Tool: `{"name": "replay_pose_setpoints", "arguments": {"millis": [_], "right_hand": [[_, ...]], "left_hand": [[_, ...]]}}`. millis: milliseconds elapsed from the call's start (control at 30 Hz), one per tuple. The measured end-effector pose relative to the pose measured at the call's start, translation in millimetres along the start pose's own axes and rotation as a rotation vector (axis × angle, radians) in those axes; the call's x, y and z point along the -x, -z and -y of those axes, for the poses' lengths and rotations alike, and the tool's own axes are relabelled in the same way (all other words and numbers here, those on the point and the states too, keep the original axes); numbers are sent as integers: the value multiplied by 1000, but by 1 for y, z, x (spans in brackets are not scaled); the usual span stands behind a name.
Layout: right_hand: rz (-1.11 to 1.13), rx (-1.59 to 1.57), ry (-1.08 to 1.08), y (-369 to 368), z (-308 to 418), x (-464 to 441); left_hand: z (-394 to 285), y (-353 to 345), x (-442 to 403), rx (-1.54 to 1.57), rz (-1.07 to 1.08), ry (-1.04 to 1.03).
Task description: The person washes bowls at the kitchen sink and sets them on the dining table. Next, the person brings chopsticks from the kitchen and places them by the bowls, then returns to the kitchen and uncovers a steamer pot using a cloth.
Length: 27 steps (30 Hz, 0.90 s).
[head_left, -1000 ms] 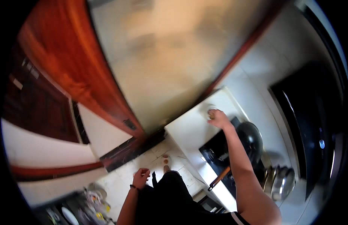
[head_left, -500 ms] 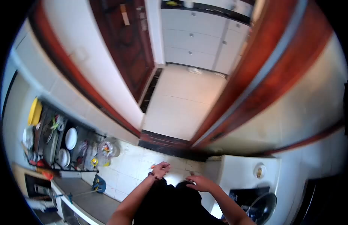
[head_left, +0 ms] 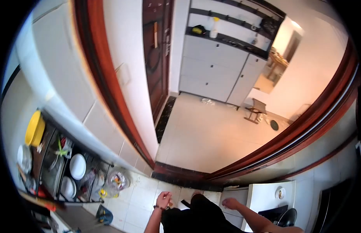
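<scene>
My left hand (head_left: pixel 163 199), with a dark beaded bracelet at the wrist, hangs over the tiled floor in front of my dark clothing. Its fingers are loosely curled, with nothing visible in them. My right hand (head_left: pixel 231 203) is held out on the other side, near the white counter (head_left: pixel 262 196), apparently touching nothing. Its fingers are relaxed and a little blurred. Between the hands, one foot (head_left: pixel 196 194) shows on the floor just before the dark threshold (head_left: pixel 184 178).
The red-brown door frame (head_left: pixel 110 89) opens onto a tiled room with a grey cabinet (head_left: pixel 211 70) and a small folding stool (head_left: pixel 256 110). At left stands a dish rack (head_left: pixel 58 167) with white plates and a yellow basin (head_left: pixel 35 128). A pan (head_left: pixel 288 217) sits at lower right.
The view has lifted and shifted, showing more of the room beyond the doorway. My right hand has swung outward, away from my body. My left hand stays low.
</scene>
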State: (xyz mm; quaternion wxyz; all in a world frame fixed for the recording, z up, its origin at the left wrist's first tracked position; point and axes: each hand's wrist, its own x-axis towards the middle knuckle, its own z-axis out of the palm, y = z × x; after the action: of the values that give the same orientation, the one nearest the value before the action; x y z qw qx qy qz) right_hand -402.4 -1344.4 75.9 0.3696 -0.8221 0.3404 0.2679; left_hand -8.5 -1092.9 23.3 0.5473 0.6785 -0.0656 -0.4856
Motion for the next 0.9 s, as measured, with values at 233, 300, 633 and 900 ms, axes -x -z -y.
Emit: {"name": "replay_pose_setpoints", "arguments": {"millis": [233,300,633,900], "right_hand": [[252,-528,-572,-68,-53,31],[239,-630,-583,-68,-51,6],[-220,-380,-325,78,-10,-280],[-821,-673,179,481,38,-355]], "left_hand": [[-25,-19,-54,-40,163,138],[-39,-27,-80,-72,211,156],[-159,-8,-301,-114,217,327],[-288,-8,-443,-677,84,342]]}}
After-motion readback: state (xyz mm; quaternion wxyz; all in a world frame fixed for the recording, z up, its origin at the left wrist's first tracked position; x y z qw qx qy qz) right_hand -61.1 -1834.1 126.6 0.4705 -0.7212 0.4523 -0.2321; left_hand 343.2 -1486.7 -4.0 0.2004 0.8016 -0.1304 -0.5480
